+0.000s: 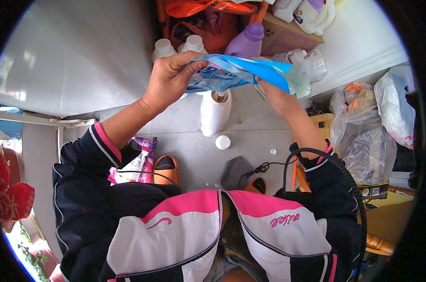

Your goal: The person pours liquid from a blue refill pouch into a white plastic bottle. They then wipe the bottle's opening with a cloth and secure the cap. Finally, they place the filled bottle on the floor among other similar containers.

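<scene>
Both my hands grip a blue plastic pouch (pixel 230 72) that bears printing, holding it up lengthwise. Its left end is pinched between thumb and fingers of my left hand (pixel 174 75). My right hand (pixel 274 90) grips the pouch toward its right end, with some of the fingers hidden behind it. Below the pouch stands a white plastic bottle (pixel 215 118) with its mouth uncovered. A round white cap (pixel 222 142) lies on the floor in front of that bottle. Whether anything flows from the pouch is not visible.
Behind the pouch stand two capped white bottles (pixel 163 47) and a purple bottle (pixel 248 38). White jugs (pixel 313 16) rest on a cardboard box (pixel 290 35). Plastic bags (pixel 364 141) crowd the right wall. A pink-purple package (pixel 137 164) lies beside an orange slipper (pixel 166 171).
</scene>
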Demonstrator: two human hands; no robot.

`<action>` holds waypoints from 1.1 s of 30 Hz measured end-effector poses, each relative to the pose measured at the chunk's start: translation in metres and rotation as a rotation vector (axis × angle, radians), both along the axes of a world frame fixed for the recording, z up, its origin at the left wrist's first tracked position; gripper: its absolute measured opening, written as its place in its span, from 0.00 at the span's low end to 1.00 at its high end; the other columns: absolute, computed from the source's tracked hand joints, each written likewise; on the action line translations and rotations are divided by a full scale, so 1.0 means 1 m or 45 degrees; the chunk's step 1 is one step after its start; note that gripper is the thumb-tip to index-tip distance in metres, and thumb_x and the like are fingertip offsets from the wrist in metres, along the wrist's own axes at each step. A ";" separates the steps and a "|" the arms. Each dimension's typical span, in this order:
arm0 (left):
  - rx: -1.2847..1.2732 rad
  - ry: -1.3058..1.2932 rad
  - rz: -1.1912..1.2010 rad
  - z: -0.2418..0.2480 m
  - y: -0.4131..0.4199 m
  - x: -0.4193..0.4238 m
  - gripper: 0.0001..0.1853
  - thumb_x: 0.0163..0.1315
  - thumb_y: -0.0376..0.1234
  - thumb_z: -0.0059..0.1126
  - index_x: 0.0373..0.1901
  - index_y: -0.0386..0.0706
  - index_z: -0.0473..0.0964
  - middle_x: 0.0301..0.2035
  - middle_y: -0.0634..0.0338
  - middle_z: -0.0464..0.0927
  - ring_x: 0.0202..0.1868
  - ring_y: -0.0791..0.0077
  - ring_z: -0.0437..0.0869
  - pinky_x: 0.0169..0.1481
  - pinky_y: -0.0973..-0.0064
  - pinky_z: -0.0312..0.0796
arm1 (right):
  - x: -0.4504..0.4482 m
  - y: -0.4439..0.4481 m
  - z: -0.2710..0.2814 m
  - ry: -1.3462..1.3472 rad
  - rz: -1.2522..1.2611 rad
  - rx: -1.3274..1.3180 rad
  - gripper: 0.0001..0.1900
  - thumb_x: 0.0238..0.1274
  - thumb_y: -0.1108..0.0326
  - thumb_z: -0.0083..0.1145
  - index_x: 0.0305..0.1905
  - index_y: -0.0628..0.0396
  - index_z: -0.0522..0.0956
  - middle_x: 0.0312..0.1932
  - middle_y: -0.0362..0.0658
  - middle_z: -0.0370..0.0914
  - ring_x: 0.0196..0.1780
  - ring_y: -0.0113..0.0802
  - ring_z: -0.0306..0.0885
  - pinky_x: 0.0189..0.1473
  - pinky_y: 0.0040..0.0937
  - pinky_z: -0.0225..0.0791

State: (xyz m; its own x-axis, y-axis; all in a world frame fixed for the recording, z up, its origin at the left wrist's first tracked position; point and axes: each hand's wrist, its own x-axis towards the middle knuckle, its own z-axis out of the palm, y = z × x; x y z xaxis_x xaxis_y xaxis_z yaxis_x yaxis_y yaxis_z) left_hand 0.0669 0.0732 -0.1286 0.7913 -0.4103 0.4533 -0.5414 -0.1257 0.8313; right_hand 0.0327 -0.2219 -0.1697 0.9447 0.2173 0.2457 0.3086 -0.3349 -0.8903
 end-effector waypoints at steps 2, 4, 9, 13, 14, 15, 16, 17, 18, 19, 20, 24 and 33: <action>-0.026 0.006 -0.045 -0.001 -0.001 0.001 0.08 0.66 0.29 0.57 0.42 0.35 0.80 0.32 0.63 0.81 0.35 0.84 0.77 0.42 0.81 0.71 | 0.002 -0.003 -0.005 -0.061 0.095 0.162 0.20 0.66 0.68 0.56 0.60 0.59 0.70 0.55 0.45 0.74 0.59 0.31 0.70 0.64 0.30 0.62; -0.056 0.022 -0.079 -0.003 -0.001 0.003 0.09 0.66 0.29 0.56 0.43 0.34 0.79 0.33 0.63 0.81 0.36 0.83 0.77 0.42 0.81 0.71 | 0.002 -0.006 -0.010 -0.032 0.043 0.224 0.19 0.65 0.67 0.57 0.59 0.58 0.71 0.54 0.44 0.74 0.58 0.32 0.71 0.62 0.31 0.63; -0.058 -0.007 -0.017 -0.007 0.000 0.006 0.09 0.65 0.31 0.57 0.41 0.36 0.80 0.29 0.57 0.83 0.31 0.80 0.79 0.38 0.80 0.73 | -0.001 -0.010 -0.024 0.015 -0.108 0.294 0.17 0.64 0.65 0.58 0.56 0.56 0.73 0.53 0.43 0.75 0.55 0.34 0.73 0.58 0.33 0.67; -0.073 0.025 0.010 -0.009 -0.001 0.007 0.09 0.65 0.32 0.58 0.40 0.36 0.80 0.27 0.58 0.82 0.30 0.82 0.78 0.37 0.80 0.72 | -0.002 -0.005 -0.028 -0.377 -0.297 -0.203 0.15 0.65 0.68 0.57 0.55 0.53 0.73 0.53 0.38 0.74 0.52 0.30 0.73 0.54 0.30 0.68; -0.062 0.014 0.026 -0.008 -0.002 0.007 0.09 0.65 0.32 0.58 0.40 0.36 0.80 0.27 0.58 0.82 0.30 0.82 0.78 0.37 0.80 0.72 | -0.002 -0.004 -0.026 -0.459 -0.324 -0.268 0.14 0.65 0.68 0.57 0.54 0.52 0.74 0.52 0.37 0.75 0.52 0.30 0.73 0.53 0.31 0.69; -0.059 0.002 0.048 -0.009 -0.001 0.008 0.09 0.65 0.32 0.58 0.40 0.36 0.80 0.27 0.58 0.82 0.30 0.82 0.78 0.37 0.80 0.72 | -0.003 -0.002 -0.025 -0.393 -0.350 -0.167 0.13 0.66 0.69 0.57 0.54 0.52 0.74 0.51 0.36 0.75 0.51 0.29 0.73 0.52 0.31 0.69; -0.055 -0.004 0.035 -0.007 -0.005 0.009 0.09 0.65 0.32 0.58 0.40 0.36 0.80 0.27 0.58 0.82 0.30 0.83 0.78 0.37 0.80 0.72 | -0.003 -0.002 -0.021 -0.223 -0.352 0.074 0.13 0.66 0.69 0.56 0.54 0.52 0.74 0.51 0.36 0.75 0.51 0.28 0.73 0.52 0.31 0.69; -0.068 -0.009 0.030 -0.008 -0.005 0.010 0.09 0.65 0.33 0.59 0.40 0.36 0.80 0.27 0.58 0.82 0.30 0.83 0.77 0.37 0.80 0.72 | -0.002 0.000 -0.018 -0.066 -0.297 0.300 0.13 0.66 0.70 0.56 0.53 0.52 0.75 0.51 0.35 0.74 0.51 0.28 0.73 0.52 0.31 0.68; -0.079 -0.010 0.028 -0.007 -0.005 0.010 0.09 0.65 0.33 0.59 0.40 0.36 0.80 0.27 0.59 0.82 0.30 0.83 0.77 0.36 0.80 0.72 | -0.002 -0.001 -0.012 -0.182 -0.329 -0.131 0.13 0.66 0.70 0.56 0.54 0.52 0.74 0.50 0.36 0.74 0.51 0.27 0.73 0.52 0.31 0.69; -0.076 0.003 0.028 -0.007 -0.005 0.011 0.09 0.65 0.33 0.59 0.40 0.36 0.80 0.27 0.58 0.82 0.30 0.83 0.78 0.37 0.80 0.73 | -0.003 -0.003 -0.005 -0.309 -0.302 -0.567 0.14 0.65 0.70 0.56 0.54 0.52 0.74 0.50 0.36 0.74 0.51 0.27 0.73 0.52 0.31 0.69; -0.070 0.021 0.032 -0.006 -0.005 0.010 0.10 0.65 0.33 0.59 0.40 0.36 0.81 0.27 0.58 0.82 0.30 0.82 0.78 0.37 0.80 0.73 | -0.002 -0.001 0.000 -0.232 -0.278 -0.639 0.15 0.64 0.69 0.57 0.55 0.53 0.74 0.49 0.37 0.75 0.51 0.27 0.73 0.53 0.31 0.69; -0.093 0.062 0.083 -0.005 -0.004 0.010 0.10 0.65 0.34 0.59 0.41 0.37 0.81 0.29 0.56 0.84 0.31 0.80 0.81 0.38 0.79 0.75 | -0.004 0.010 0.017 0.098 -0.046 0.392 0.17 0.59 0.64 0.65 0.51 0.55 0.77 0.48 0.39 0.78 0.48 0.27 0.75 0.54 0.29 0.68; 0.051 0.038 0.115 -0.005 0.000 0.014 0.10 0.65 0.34 0.58 0.40 0.37 0.82 0.30 0.54 0.85 0.32 0.75 0.85 0.40 0.77 0.78 | -0.003 0.026 0.026 0.331 -0.208 0.264 0.26 0.59 0.56 0.65 0.60 0.50 0.69 0.52 0.37 0.75 0.46 0.24 0.73 0.43 0.24 0.70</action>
State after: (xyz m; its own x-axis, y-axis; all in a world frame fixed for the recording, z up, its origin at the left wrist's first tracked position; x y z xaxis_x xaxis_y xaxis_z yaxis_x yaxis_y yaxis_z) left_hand 0.0813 0.0734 -0.1340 0.8391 -0.3535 0.4135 -0.5011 -0.2063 0.8404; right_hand 0.0296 -0.1961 -0.1433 0.9994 0.0296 0.0159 0.0206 -0.1652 -0.9861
